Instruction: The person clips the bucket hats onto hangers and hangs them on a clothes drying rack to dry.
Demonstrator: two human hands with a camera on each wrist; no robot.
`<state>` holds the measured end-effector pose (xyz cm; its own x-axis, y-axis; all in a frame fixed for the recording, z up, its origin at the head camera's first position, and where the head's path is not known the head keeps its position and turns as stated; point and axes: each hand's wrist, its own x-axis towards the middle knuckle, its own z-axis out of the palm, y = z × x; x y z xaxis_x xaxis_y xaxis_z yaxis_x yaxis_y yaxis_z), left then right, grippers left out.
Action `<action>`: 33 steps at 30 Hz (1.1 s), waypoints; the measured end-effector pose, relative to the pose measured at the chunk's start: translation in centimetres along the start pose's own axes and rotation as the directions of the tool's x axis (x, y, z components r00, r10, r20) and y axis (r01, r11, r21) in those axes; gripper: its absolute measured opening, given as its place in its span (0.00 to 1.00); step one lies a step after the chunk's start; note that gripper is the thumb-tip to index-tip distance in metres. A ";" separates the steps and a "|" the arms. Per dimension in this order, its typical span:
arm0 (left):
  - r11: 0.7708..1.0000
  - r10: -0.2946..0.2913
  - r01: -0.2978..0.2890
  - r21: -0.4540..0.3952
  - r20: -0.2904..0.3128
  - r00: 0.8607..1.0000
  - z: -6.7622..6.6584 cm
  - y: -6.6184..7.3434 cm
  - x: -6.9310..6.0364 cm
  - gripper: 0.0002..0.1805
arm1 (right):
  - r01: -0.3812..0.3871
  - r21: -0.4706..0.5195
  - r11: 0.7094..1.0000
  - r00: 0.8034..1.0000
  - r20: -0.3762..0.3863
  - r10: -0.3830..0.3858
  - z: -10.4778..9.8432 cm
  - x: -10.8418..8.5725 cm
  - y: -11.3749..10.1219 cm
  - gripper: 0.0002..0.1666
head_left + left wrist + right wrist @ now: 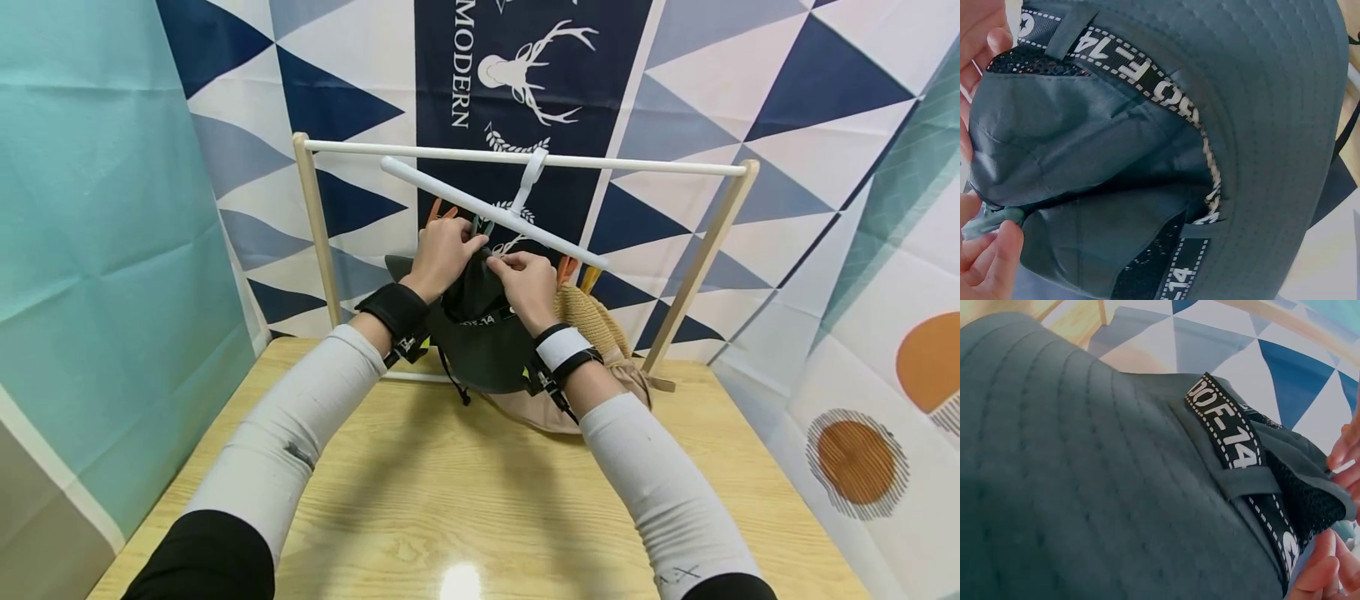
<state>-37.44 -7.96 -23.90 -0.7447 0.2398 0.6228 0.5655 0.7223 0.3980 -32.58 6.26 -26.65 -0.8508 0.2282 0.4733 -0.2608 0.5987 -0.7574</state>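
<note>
A dark green bucket hat (480,358) with a black lettered band hangs under the raised left part of a tilted white hanger (450,193). My left hand (441,254) pinches a green clothespin (994,220) at the gathered crown. Close beside it, my right hand (528,287) pinches the crown fabric between thumb and fingers. In the right wrist view the wide stitched brim (1072,469) fills the left side, and fingertips of both hands show at the right edge. The clothespin's grip on the cloth is partly hidden by fingers.
The hanger hooks over the white rail (637,164) of a rack with wooden posts (697,267). A tan woven hat (592,321) hangs behind my right hand, below orange (567,271) and yellow clothespins (590,279). Another orange clothespin (435,210) is left. Below lies a wooden table (420,500).
</note>
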 end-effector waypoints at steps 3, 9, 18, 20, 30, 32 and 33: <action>1.000 -0.015 0.015 -0.015 -0.004 1.000 0.2 -0.2 -0.3 0.17 | -0.015 0.000 1.000 1.000 0.004 0.015 -0.3 -0.2 0.3 0.18; 0.999 -0.038 0.037 -0.033 -0.034 0.999 0.5 -0.4 -1.0 0.18 | -0.038 0.015 0.999 0.999 0.039 0.037 -0.8 -0.4 0.8 0.20; 0.998 -0.025 0.021 -0.054 -0.058 0.998 0.5 -0.3 -1.6 0.19 | -0.018 0.022 1.000 0.999 0.050 0.017 -1.7 -0.8 1.4 0.22; 0.998 -0.029 0.025 -0.065 -0.060 0.998 0.5 -0.5 -1.7 0.18 | -0.019 0.024 1.000 0.999 0.049 0.017 -1.7 -0.9 1.5 0.22; 0.993 -0.036 0.030 -0.115 -0.049 0.998 0.6 -1.3 -3.3 0.16 | -0.027 0.050 0.998 0.997 0.076 0.023 -2.2 -1.8 2.1 0.20; 0.993 -0.036 0.031 -0.110 -0.040 0.999 0.8 -1.4 -3.7 0.15 | -0.021 0.059 0.998 0.997 0.075 0.017 -2.4 -2.0 2.3 0.20; 0.993 -0.037 0.033 -0.109 -0.034 0.999 0.9 -1.4 -3.8 0.15 | -0.018 0.059 0.998 0.997 0.070 0.014 -2.5 -2.1 2.5 0.20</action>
<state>-35.71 -9.35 -27.42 -0.7528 0.1907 0.6300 0.5756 0.6550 0.4896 -30.28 9.19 -28.41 -0.8844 0.1820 0.4298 -0.2715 0.5485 -0.7909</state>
